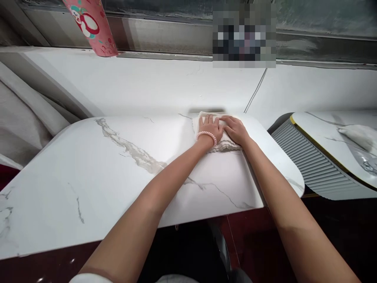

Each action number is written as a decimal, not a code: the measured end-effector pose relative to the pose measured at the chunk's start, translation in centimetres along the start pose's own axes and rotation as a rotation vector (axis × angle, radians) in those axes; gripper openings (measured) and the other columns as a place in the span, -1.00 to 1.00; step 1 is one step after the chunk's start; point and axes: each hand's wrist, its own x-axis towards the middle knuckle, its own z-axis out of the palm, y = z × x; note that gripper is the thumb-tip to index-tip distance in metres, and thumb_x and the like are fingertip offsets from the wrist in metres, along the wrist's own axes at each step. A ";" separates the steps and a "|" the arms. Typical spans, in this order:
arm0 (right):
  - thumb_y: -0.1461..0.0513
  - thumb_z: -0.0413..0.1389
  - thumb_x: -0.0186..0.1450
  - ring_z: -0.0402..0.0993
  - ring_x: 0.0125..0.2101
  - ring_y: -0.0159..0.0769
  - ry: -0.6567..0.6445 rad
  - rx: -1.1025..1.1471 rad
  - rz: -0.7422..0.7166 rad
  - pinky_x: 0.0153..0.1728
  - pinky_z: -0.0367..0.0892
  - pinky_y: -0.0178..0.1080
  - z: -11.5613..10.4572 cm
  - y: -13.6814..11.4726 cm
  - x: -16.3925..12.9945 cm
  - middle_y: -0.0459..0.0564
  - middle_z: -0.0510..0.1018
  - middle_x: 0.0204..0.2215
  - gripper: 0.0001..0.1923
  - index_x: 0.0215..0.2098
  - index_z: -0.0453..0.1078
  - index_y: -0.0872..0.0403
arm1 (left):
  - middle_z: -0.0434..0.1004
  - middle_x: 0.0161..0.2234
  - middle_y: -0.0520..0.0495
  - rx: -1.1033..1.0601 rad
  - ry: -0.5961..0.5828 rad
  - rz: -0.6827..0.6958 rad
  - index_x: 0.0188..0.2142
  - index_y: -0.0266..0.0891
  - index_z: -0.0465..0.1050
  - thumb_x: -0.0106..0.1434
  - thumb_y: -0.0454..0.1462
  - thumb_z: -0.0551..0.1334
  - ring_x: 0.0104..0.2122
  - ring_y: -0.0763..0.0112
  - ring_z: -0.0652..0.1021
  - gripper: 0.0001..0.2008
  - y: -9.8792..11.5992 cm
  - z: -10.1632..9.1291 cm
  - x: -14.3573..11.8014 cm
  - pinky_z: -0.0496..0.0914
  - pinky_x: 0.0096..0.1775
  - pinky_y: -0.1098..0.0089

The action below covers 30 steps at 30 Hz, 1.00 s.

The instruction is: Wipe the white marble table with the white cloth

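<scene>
A folded cream cloth (225, 146) with layered, ruffled edges lies near the back edge of the white marble-patterned table (103, 177). My left hand (211, 130), with a pink coil band at the wrist, rests on top of it, fingers stretched forward and apart. Beside it, my right hand (236, 130) lies on the cloth's right part, its fingers pointing left toward the other hand. Both palms face down, and neither hand grips the cloth. The underside of the cloth is hidden.
A pink patterned bottle-like object (94, 29) stands on the window ledge. A thin cable (255, 90) runs down the white wall. To the right is another marble-topped piece with ribbed sides (315, 157), bearing a white cloth (361, 135). Pale fabric (20, 114) hangs at left.
</scene>
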 end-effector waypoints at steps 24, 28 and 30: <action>0.29 -0.13 0.27 0.18 0.29 -0.16 -0.081 -0.001 0.161 0.33 0.00 0.20 -7.2 -2.7 -15.9 -0.09 0.42 0.19 -0.47 0.15 0.34 -0.14 | -0.04 0.39 -0.35 -0.032 -0.166 0.045 0.37 -0.50 -0.02 0.37 -0.20 -0.10 0.37 -0.15 -0.05 -0.36 11.7 -0.1 -13.2 -0.17 0.32 -0.17; 0.26 -0.12 0.26 0.23 0.25 -0.12 0.011 -0.005 0.174 0.30 0.05 0.20 -6.6 -0.7 -14.5 -0.08 0.44 0.17 -0.50 0.10 0.39 -0.13 | 0.02 0.37 -0.36 -0.091 -0.142 0.048 0.35 -0.48 0.03 0.37 -0.19 -0.08 0.37 -0.12 -0.02 -0.37 11.9 0.1 -10.1 -0.16 0.32 -0.14; 0.25 -0.13 0.26 0.29 0.21 -0.10 0.047 -0.010 0.146 0.26 0.13 0.19 -6.4 0.4 -13.2 -0.06 0.47 0.13 -0.52 0.07 0.42 -0.11 | 0.12 0.33 -0.38 -0.131 -0.183 0.032 0.32 -0.45 0.12 0.37 -0.17 -0.06 0.35 -0.08 0.08 -0.40 11.4 -0.1 -8.0 -0.10 0.31 -0.15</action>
